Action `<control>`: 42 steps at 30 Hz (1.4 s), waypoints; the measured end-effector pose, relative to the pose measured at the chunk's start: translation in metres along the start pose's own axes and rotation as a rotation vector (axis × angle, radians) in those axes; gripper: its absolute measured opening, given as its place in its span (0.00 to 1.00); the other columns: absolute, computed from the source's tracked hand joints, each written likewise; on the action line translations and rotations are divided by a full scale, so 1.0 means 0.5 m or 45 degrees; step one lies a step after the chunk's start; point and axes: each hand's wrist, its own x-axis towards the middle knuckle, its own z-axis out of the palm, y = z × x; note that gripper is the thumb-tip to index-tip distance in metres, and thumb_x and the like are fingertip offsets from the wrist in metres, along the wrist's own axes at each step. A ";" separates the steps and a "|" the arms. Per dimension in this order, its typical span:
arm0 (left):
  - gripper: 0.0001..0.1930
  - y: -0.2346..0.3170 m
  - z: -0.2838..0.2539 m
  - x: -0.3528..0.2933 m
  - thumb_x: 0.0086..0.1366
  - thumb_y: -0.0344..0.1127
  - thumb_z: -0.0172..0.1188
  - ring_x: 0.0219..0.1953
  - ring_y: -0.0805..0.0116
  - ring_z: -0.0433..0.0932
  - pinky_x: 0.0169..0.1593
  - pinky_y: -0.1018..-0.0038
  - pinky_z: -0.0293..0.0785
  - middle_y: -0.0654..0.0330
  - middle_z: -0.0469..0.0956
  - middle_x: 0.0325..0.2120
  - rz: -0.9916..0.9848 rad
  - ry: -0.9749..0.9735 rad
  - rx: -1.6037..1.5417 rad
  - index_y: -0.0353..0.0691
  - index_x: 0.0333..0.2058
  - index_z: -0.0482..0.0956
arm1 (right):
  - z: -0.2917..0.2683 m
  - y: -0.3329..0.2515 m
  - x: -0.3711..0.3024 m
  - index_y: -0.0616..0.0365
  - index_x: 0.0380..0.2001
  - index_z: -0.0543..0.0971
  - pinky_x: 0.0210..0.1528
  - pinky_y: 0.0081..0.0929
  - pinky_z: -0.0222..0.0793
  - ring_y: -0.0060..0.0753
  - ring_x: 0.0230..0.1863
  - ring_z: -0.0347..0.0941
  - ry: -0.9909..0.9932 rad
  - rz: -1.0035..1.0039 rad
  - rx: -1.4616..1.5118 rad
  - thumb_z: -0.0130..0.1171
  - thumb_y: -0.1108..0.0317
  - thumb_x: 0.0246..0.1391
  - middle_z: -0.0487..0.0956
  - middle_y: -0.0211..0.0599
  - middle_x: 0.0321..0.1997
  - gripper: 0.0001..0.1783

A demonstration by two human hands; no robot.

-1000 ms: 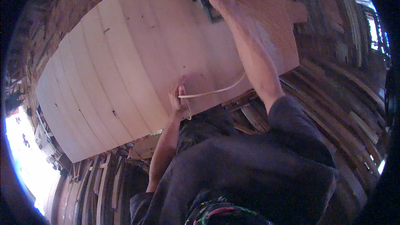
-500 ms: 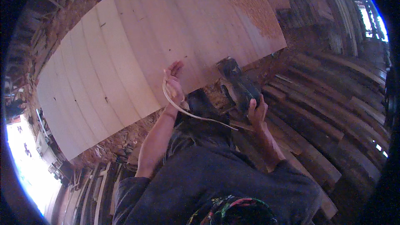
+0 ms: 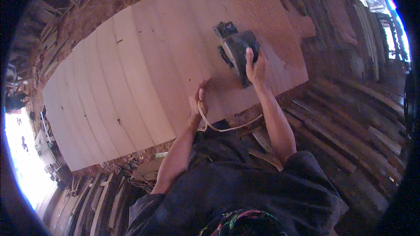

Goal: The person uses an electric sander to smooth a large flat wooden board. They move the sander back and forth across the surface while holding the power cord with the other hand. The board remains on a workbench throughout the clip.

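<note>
A wide pale panel of joined wooden boards (image 3: 118, 78) lies in front of me. My right hand (image 3: 257, 67) is wrapped round the rear grip of a dark electric hand planer (image 3: 238, 46), which is over the panel's right part, its front pointing away from me. Whether its sole touches the wood I cannot tell. My left hand (image 3: 199, 100) is above the panel's near edge, with a pale power cord (image 3: 232, 129) looped through it. Its fingers are partly curled around the cord, which runs toward my right forearm.
Wood shavings (image 3: 258, 4) cover the panel's far right corner. Long timber boards (image 3: 341, 131) are stacked at the right, and more wood strips (image 3: 94, 205) lie at the lower left. Sawdust and scraps (image 3: 144, 161) border the panel's near edge.
My right hand has carried the planer forward and up from beside the near edge to over the panel. My left hand has shifted a little to the right with the cord.
</note>
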 end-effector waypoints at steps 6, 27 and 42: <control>0.30 0.008 -0.015 -0.014 0.83 0.55 0.39 0.60 0.46 0.83 0.62 0.56 0.78 0.45 0.84 0.56 -0.093 -0.065 0.090 0.36 0.61 0.80 | 0.130 -0.071 0.288 0.59 0.56 0.81 0.57 0.56 0.76 0.68 0.55 0.81 -0.025 -0.063 -0.072 0.50 0.42 0.73 0.86 0.58 0.49 0.31; 0.27 -0.064 -0.008 -0.043 0.82 0.51 0.45 0.52 0.62 0.84 0.54 0.66 0.77 0.51 0.87 0.52 -0.379 -0.038 0.360 0.35 0.59 0.82 | 0.167 -0.037 0.414 0.63 0.68 0.69 0.69 0.58 0.64 0.67 0.68 0.69 -0.119 -0.053 -0.095 0.41 0.38 0.75 0.73 0.64 0.66 0.39; 0.32 -0.076 0.083 -0.039 0.82 0.55 0.41 0.63 0.52 0.79 0.69 0.60 0.69 0.47 0.83 0.58 -0.023 0.217 -0.822 0.30 0.62 0.78 | -0.348 0.227 -0.521 0.68 0.58 0.76 0.34 0.47 0.76 0.57 0.30 0.82 -0.091 0.223 -0.232 0.62 0.62 0.68 0.86 0.53 0.38 0.23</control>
